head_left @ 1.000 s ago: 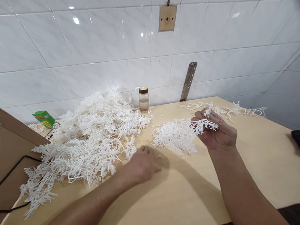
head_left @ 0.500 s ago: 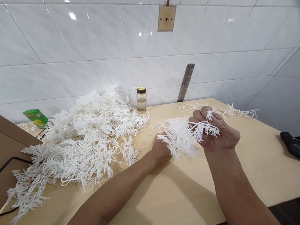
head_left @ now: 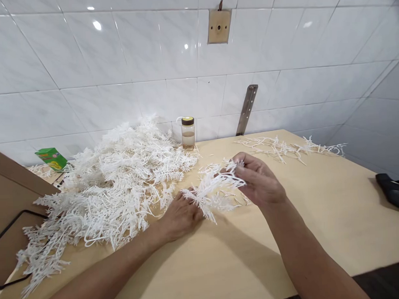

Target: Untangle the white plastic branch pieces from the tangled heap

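"So, largest first?"

"Behind, white tiled wall (head_left: pixel 133 47); below, pale tabletop (head_left: pixel 319 219). On the left, tangled white pile (head_left: pixel 118 183) of branching pieces, heaped from near edge to far. On the far right, looser spread of thin strands (head_left: pixel 281 150), lying flat."

"And the hands?"

"Mid-scene: right hand (head_left: pixel 262 182), thumb and fingertips pinched on white sprigs (head_left: pixel 209 190); left hand (head_left: pixel 184 213), just beside the pile, knuckles up, fingers curled. Left fingertips hidden: cannot tell whether clamped or merely touching."

"Position of the white sprigs?"

"Between both hands, fanned out, apparently just above the tabletop."

"Smaller still?"

"Far, just right of the pile, capped jar (head_left: pixel 188 134). Then loose bits (head_left: pixel 245 199), scattered beneath and beside the white sprigs."

"Possible trouble?"

"Snagging, most likely, owing to forked tips so near the pile; with a leftward sweep, risk of catching neighbouring pieces. Also snapping of thin stems, if tugged too hard between the hands. Finally, slipping of single stems from the right-hand pinch, through uneven pressure across so loose a bunch."
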`<state>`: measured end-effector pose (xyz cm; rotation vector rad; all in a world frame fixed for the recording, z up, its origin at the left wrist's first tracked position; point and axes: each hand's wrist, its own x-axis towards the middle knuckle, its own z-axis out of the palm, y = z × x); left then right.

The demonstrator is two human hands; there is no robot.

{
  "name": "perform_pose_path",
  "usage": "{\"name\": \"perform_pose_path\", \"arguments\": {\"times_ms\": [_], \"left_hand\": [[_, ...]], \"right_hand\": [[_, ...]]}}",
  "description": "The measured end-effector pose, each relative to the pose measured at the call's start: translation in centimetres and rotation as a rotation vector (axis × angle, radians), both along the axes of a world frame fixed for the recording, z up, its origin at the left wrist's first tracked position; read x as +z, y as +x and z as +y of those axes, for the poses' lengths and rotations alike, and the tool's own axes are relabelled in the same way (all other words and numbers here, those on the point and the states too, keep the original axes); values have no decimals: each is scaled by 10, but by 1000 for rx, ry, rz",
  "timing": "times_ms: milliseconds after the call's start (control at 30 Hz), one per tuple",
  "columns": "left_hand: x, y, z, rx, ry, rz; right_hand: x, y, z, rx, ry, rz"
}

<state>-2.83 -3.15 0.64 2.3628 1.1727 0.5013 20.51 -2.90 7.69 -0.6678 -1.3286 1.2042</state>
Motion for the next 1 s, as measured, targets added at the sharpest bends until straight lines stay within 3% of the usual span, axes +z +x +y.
{"name": "perform_pose_path", "arguments": {"times_ms": [67, 200, 267, 367, 433, 533, 600, 700, 800, 1000], "left_hand": [[3, -16, 4, -35, 70, 108], [7, -40, 16, 236, 55, 143], [15, -42, 16, 412, 83, 31], [35, -33, 2, 520, 123, -254], [49, -22, -13, 551, -85, -406], [60, -2, -32, 416, -533, -736], [57, 10, -38, 333, -822, -920], [44, 26, -37, 295, -1039, -1197], [30, 33, -32, 291, -1093, -1295], [21, 34, -25, 346, -1046, -1361]], "right_hand": [[-5, -4, 1, 28, -37, -60], [-10, -8, 5, 15, -52, -81], [-11, -10, 8, -33, -43, -83], [-15, -14, 13, -116, -37, -90], [-20, -19, 15, -144, -44, -63], [-30, -28, 16, -147, -84, -21], [-35, -33, 13, -148, -113, -72], [-36, -36, 5, -99, -140, -246], [-36, -33, -2, -44, -156, -402], [-56, -26, -8, -159, -165, -521]]}}
